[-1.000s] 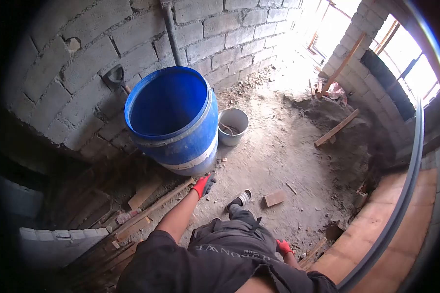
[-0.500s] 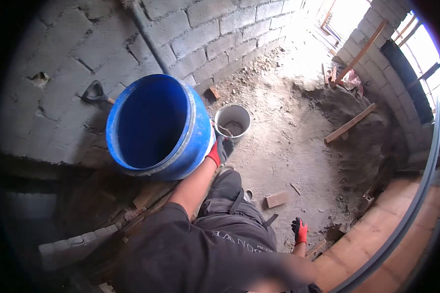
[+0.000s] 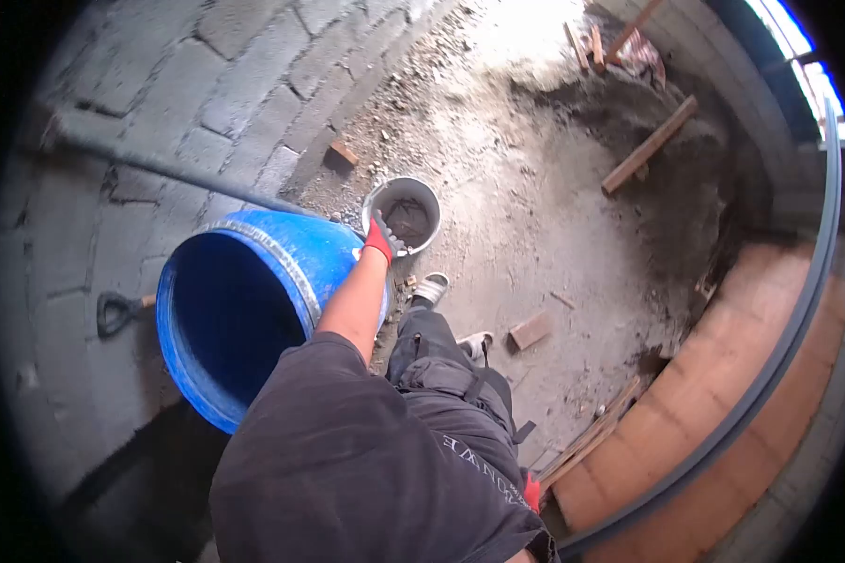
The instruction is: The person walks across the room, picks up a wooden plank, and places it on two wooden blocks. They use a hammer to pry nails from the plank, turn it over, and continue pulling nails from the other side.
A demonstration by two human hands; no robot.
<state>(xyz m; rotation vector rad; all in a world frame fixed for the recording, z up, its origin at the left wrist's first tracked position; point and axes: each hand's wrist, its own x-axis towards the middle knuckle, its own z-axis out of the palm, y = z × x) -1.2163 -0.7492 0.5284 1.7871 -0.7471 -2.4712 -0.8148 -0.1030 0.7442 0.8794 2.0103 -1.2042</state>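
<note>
My left hand [image 3: 386, 238], in a red and grey glove, is closed at the near rim of a pale bucket [image 3: 428, 203], where its handle joins. Dark brown residue or material shows in the bottom of the bucket. Left of that arm, a large blue barrel [image 3: 291, 251] leans with its wide mouth facing me. Down at my right side, only a bit of red glove on my right hand [image 3: 532, 491] shows past my shirt; its fingers are hidden.
A shovel handle [image 3: 115, 313] and a grey pipe [image 3: 174, 171] are by the block wall [image 3: 244, 66]. A brick [image 3: 530, 330] lies near my shoes, and a wooden plank [image 3: 650, 145] rests on the dirt farther right. A long grey bar [image 3: 798, 347] curves along the right side.
My view has turned and tilted down. My left hand has come from beside the barrel up onto the bucket's rim. My right hand, seen with fingers apart before, is now mostly behind my body.
</note>
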